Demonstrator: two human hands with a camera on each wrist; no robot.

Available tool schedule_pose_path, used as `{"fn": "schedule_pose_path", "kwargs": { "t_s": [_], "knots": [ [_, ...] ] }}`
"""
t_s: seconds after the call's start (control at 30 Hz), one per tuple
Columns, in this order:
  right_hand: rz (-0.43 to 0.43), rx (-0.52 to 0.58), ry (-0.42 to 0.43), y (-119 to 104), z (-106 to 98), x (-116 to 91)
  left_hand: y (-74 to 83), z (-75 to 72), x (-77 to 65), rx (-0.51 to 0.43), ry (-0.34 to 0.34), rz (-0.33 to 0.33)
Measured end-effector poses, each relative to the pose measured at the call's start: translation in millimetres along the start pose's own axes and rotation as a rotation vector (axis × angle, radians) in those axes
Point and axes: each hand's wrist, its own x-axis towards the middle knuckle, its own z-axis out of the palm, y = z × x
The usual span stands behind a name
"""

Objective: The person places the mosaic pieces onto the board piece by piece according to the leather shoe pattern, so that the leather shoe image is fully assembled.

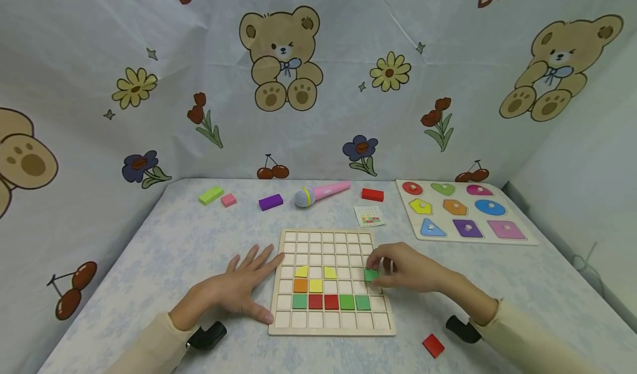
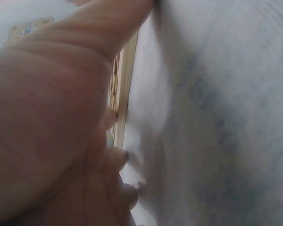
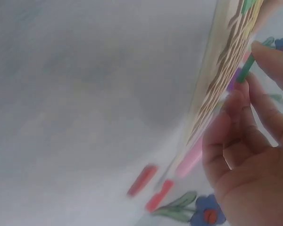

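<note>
A wooden grid board [image 1: 332,332] lies on the table between the two hands. My left hand [image 1: 241,286] rests with spread fingers along the board's left edge, fingertips and thumb touching it. My right hand [image 1: 410,269] pinches a green square tile [image 1: 371,275] between thumb and fingers above the board's right side; the right wrist view shows that tile [image 3: 245,69] edge-on. In the board's cells sit two yellow cut-corner tiles [image 1: 330,273], an orange square [image 1: 301,285], a yellow square [image 1: 316,286], and a lower row of green and red squares [image 1: 331,302].
A red tile [image 1: 433,346] lies near the right forearm. Behind the board are a pattern card [image 1: 370,216], a pink toy microphone [image 1: 328,190], a red block [image 1: 372,195], a purple block [image 1: 271,202] and a lime block [image 1: 211,195]. A shape puzzle [image 1: 409,219] lies back right.
</note>
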Motion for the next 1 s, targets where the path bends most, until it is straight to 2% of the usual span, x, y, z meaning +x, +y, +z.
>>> {"fn": "schedule_pose_path", "kwargs": {
  "t_s": [0.2,0.4,0.67,1.0],
  "knots": [
    [-0.062,0.019,-0.048,-21.6,19.3,27.9,0.5,-0.8,-0.1,0.002,0.000,-0.007],
    [-0.112,-0.006,-0.101,-36.7,34.4,45.2,0.1,-0.4,-0.3,0.003,0.005,-0.005],
    [-0.130,-0.076,-0.107,-43.0,40.0,51.9,-0.5,-0.1,-0.5,0.003,0.003,-0.008],
    [-0.120,-0.074,-0.096,-42.4,40.4,52.4,0.2,0.0,-1.2,-0.001,0.004,0.002]
  ]
}}
